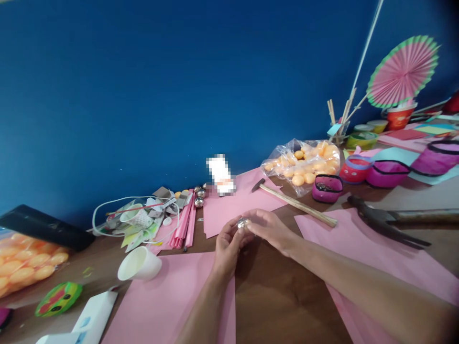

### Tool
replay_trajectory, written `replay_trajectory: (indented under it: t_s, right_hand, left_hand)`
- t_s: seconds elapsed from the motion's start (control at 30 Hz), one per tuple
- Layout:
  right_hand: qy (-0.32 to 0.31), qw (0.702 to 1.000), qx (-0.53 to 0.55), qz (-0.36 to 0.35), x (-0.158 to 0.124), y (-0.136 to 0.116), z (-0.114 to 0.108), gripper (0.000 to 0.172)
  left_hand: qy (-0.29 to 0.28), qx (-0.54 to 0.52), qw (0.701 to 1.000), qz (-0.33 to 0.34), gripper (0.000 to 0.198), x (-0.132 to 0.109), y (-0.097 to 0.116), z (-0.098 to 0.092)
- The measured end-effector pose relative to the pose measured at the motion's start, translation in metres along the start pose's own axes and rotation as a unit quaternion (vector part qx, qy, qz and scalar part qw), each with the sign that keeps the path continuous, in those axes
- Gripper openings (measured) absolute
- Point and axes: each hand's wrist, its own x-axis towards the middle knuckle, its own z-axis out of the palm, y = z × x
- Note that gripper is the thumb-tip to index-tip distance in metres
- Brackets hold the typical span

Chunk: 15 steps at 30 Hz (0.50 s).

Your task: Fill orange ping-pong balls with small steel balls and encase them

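Note:
A small shiny silver ball [243, 223] is between the fingertips of my two hands, above the brown table. My left hand [228, 241] is closed, its thumb and fingers pinching the ball from the left. From the right, my right hand [267, 227] bends over with its thumb and fingertips against the same ball. Whether anything smaller is in the fingers cannot be made out. Beyond the hands, more silver balls [199, 202] sit beside folded pink paper strips [184, 224]. A small hammer [297, 204] with a wooden handle lies just past my right hand.
Pink sheets [172, 296] lie on both sides. A white cup [139, 265] is tipped at left. A claw hammer [380, 222] and a small magenta pouch [327, 188] with metal bits are at right. Orange balls fill a clear bag [304, 162] by the blue wall.

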Motion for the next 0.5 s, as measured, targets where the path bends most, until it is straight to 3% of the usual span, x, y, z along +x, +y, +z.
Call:
replay_trajectory:
  t_s: [0.3, 0.5]
  right_hand:
    - [-0.040, 0.998, 0.041, 0.000, -0.0013, -0.0008, 0.0009, 0.035]
    - [-0.012, 0.999, 0.032, 0.004, -0.0002, -0.0013, 0.0018, 0.031]
  left_hand:
    - [0.009, -0.014, 1.000, -0.002, 0.027, -0.0036, 0.0048, 0.0052]
    - [-0.009, -0.005, 1.000, -0.005, 0.027, -0.0026, 0.0043, 0.0039]
